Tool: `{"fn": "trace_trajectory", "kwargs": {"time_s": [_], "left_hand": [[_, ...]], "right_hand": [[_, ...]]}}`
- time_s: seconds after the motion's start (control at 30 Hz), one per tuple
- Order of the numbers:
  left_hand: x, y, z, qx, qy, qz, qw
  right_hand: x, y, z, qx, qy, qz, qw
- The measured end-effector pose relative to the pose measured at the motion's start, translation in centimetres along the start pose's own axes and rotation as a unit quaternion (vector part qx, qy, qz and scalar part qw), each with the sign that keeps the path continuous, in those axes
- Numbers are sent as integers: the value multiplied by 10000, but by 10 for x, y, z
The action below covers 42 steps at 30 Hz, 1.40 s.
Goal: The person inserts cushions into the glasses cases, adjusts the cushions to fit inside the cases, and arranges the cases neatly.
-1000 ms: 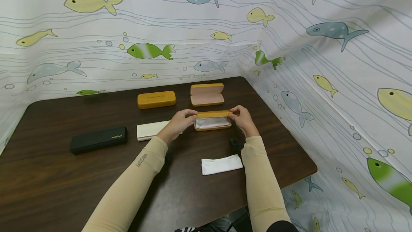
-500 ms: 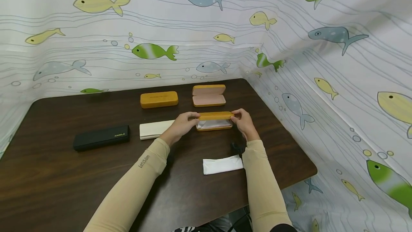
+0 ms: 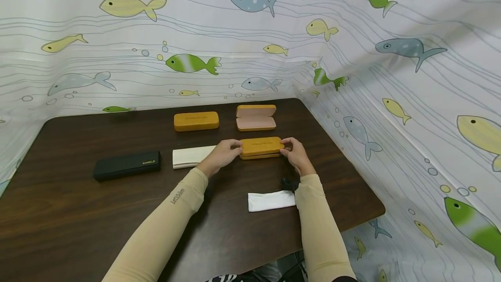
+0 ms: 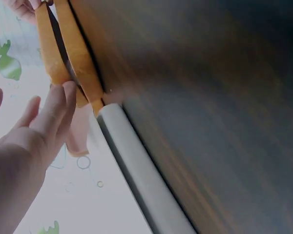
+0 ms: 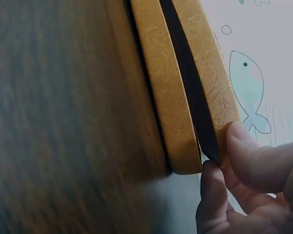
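Note:
A mustard-yellow glasses case [image 3: 261,146] lies on the table between my hands, its lid lowered almost fully, with a narrow dark gap along the front. At its left end my left hand [image 3: 222,155] holds the lid edge with its fingertips. My right hand [image 3: 296,153] pinches the right corner of the lid; in the right wrist view the thumb [image 5: 249,156] lies on the lid [image 5: 210,73] with fingers under its edge. The gap also shows in the left wrist view beside the fingers [image 4: 61,100]. The case's contents are hidden.
Behind stand a closed yellow case [image 3: 196,121] and an open one with pink lining [image 3: 256,122]. A cream pouch [image 3: 189,157] and a black case [image 3: 127,166] lie leftward. Nearer are a folded white cloth [image 3: 271,201] and a small dark object [image 3: 288,184] by the right wrist.
The lid has come down over the pale cloth seen inside the case earlier, leaving only a thin gap. Both hands have stayed at the case's ends. The head view has shifted slightly.

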State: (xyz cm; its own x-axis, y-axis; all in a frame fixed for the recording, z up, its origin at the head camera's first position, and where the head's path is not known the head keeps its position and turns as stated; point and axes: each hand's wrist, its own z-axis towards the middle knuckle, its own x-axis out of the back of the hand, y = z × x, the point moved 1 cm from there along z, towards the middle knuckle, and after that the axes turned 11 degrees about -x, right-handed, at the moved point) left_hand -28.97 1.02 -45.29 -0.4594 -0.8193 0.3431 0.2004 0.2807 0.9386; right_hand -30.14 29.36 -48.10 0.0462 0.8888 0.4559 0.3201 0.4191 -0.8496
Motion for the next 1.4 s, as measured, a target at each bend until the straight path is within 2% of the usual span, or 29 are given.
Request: {"fn": "trace_trajectory", "kwargs": {"time_s": [0.23,0.47,0.6,0.87,1.03,1.2,1.4], "left_hand": [[-1,-2,-1,-99,-70,278,9995],[1,-5,-1,-157,-48,334,9993],[2,-4,-2,-142,-109,540,9984],[2,1,-5,-220,-449,1223,9912],[3,3,-10,-216,-644,1343,9886],[3,7,-16,-160,-1027,1376,9850],[-1,10,-18,-297,-1469,1488,9774]], "right_hand": [[-2,2,-3,74,160,-602,9980],[-2,2,-3,210,58,-622,9978],[0,2,-1,310,45,-743,9967],[9,-4,-7,488,-108,-859,9950],[13,-8,-15,406,-80,-1152,9925],[16,-9,-24,171,-478,-1725,9837],[22,-5,-37,2,-802,-2164,9730]]}}
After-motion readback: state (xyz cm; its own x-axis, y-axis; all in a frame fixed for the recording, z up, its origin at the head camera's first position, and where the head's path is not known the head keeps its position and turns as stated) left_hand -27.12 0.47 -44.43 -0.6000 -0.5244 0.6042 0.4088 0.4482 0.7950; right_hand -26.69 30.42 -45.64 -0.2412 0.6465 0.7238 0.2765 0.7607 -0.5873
